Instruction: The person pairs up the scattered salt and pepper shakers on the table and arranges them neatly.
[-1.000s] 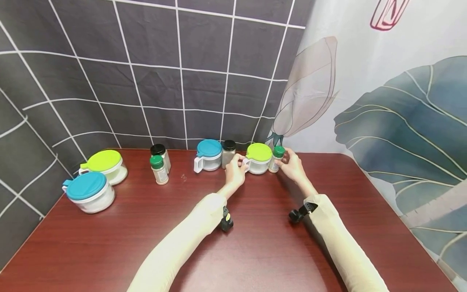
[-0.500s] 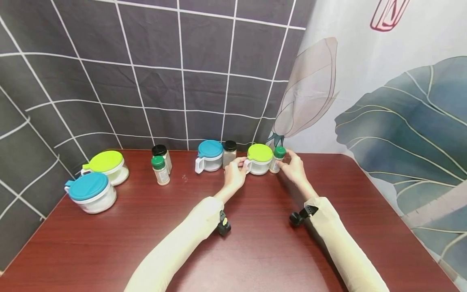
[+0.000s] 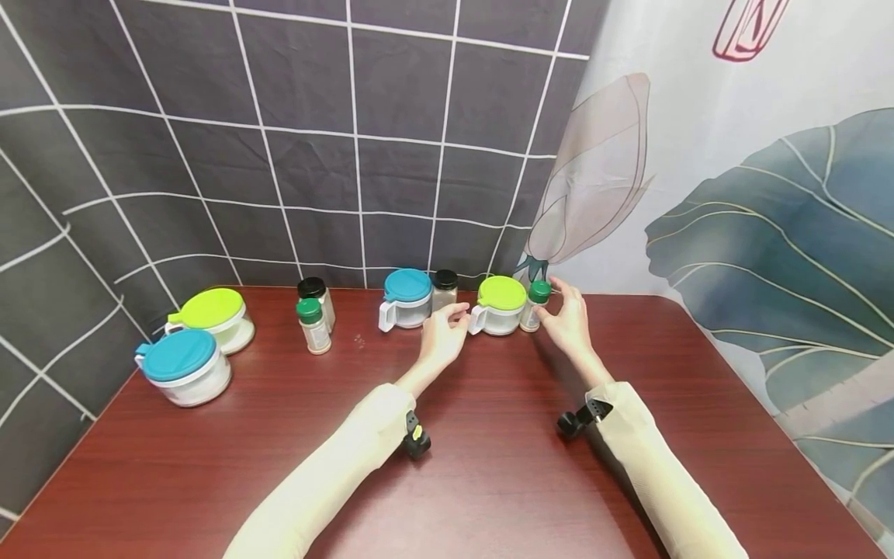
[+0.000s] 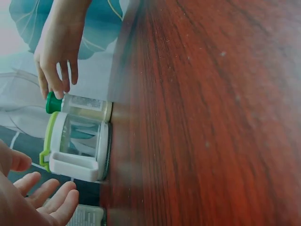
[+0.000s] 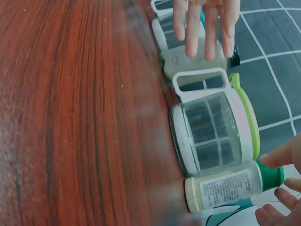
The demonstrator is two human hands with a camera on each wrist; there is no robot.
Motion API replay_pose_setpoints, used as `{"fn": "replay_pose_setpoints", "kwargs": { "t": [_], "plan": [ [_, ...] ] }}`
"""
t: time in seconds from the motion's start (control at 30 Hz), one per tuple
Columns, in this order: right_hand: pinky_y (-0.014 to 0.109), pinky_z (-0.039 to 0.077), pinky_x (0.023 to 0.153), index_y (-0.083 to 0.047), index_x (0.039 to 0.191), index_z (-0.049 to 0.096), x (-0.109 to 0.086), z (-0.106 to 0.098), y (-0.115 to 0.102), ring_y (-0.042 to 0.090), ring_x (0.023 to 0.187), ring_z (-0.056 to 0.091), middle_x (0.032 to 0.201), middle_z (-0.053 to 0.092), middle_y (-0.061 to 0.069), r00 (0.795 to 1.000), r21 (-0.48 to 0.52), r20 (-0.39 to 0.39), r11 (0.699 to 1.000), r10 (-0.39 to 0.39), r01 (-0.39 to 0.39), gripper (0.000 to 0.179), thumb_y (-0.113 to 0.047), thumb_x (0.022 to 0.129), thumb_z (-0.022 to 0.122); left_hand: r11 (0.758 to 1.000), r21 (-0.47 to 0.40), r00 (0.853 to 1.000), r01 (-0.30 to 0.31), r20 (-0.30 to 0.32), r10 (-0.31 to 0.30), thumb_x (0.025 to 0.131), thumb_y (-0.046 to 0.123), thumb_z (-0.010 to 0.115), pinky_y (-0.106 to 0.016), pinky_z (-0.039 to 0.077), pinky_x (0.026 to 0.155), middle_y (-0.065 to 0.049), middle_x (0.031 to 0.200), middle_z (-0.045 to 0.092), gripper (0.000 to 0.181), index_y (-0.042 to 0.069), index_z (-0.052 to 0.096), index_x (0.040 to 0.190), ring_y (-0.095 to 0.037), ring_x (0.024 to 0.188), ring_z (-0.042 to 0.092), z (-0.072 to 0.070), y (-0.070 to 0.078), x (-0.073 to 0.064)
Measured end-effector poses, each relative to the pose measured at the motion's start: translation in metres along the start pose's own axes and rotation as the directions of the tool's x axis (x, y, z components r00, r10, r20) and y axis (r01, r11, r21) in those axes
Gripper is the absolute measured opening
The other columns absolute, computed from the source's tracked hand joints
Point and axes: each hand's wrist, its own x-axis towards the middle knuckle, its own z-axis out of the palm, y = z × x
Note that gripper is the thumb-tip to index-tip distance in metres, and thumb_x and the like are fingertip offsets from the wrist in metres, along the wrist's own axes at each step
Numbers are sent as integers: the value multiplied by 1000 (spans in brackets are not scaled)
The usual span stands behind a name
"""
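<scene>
A glass seasoning jar with a lime lid (image 3: 501,293) stands upright at the table's back edge, its white handle (image 4: 73,165) pointing toward my left hand. Against its right side is a small spice shaker with a green cap (image 3: 531,317). My left hand (image 3: 443,335) is just left of the jar's handle, fingers extended and apart from it, holding nothing. My right hand (image 3: 571,324) is beside the shaker with fingers spread; one fingertip is right at the green cap (image 5: 270,175), and the other fingers stand away from it.
Left of my left hand are a blue-lidded jar (image 3: 407,299) and a black-capped shaker (image 3: 445,289). Farther left stand another green-capped shaker (image 3: 314,334), a black-capped one (image 3: 325,303), and wide jars with lime (image 3: 213,309) and blue lids (image 3: 180,355). Curtains hang behind the table (image 3: 489,481).
My left hand has let go of the lime-lidded jar's handle and moved slightly left. My right hand's fingers have spread away from the green-capped shaker. The jars and shakers keep their arrangement.
</scene>
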Motion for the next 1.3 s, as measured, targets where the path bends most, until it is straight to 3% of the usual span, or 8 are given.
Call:
{"fn": "replay_pose_setpoints", "kwargs": {
  "t": [0.27, 0.57, 0.97, 1.3],
  "plan": [
    [51, 28, 106, 3, 135, 47, -6, 1, -7, 43, 124, 38, 131, 51, 26, 997, -33, -54, 998, -62, 60, 59, -4, 80, 68, 999, -30, 999, -32, 22, 33, 92, 12, 59, -41, 51, 94, -17, 113, 70, 29, 1, 66, 119, -29, 102, 69, -16, 2, -7],
    [53, 27, 102, 5, 131, 50, -14, 0, -14, 45, 118, 37, 125, 51, 28, 978, -63, -110, 984, -176, 169, 58, 1, 77, 69, 997, -50, 998, -51, 22, 52, 91, 11, 61, -41, 54, 90, -16, 118, 68, 32, 1, 63, 121, -30, 100, 69, -31, 2, -16],
    [52, 31, 98, 2, 128, 54, -28, 10, -25, 44, 113, 40, 120, 54, 26, 958, -58, -128, 967, -255, 249, 55, 1, 76, 70, 999, 3, 998, -48, 49, 48, 91, 14, 62, -41, 55, 88, -15, 122, 66, 34, 3, 62, 124, -29, 101, 69, -51, -3, -35],
    [50, 33, 95, 0, 127, 56, -38, 19, -29, 42, 110, 43, 122, 57, 22, 945, -32, -117, 952, -305, 304, 54, 2, 75, 71, 1000, -13, 1000, 10, -26, -11, 91, 15, 64, -44, 54, 88, -15, 121, 66, 34, 4, 63, 123, -30, 104, 68, -77, -5, -39]
  ]
}}
